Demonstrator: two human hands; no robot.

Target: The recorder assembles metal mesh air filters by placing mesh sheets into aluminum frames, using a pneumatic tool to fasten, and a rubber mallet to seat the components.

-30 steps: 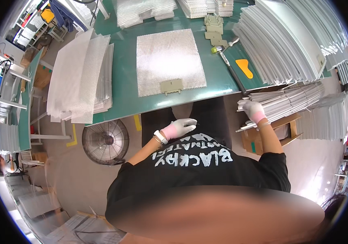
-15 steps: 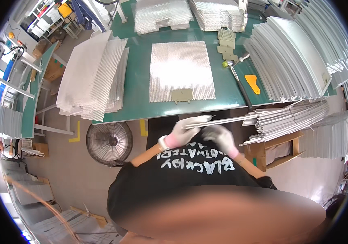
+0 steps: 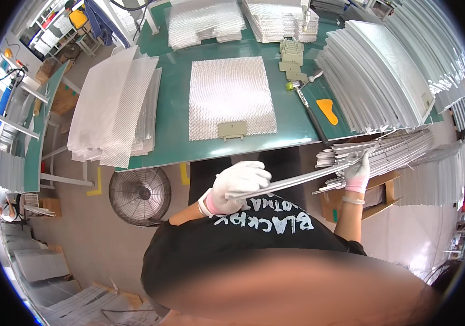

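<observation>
My left hand (image 3: 240,183), in a white glove, is closed around one end of a slim silver metal strip (image 3: 303,178), which looks like a frame profile. Close to the strip's other end, my gloved right hand (image 3: 357,173) grips it beside the bundle of similar strips (image 3: 398,150). The strip slants up to the right, in front of my torso; whether it is one piece or two together I cannot tell. On the green table (image 3: 173,130) ahead lies a shiny metal mesh sheet (image 3: 232,92), with an olive plastic clip piece (image 3: 232,130) on its near edge.
Mesh sheets (image 3: 110,108) are stacked at the table's left, framed panels (image 3: 376,76) at its right. Between lie a hammer (image 3: 309,111), an orange scraper (image 3: 327,111) and several olive pieces (image 3: 292,57). A floor fan (image 3: 140,195) stands below left, a cardboard box (image 3: 387,195) below right.
My right hand has moved right, from near my left hand to the strip's far end. My left hand has shifted slightly left and down, and the strip now tilts more.
</observation>
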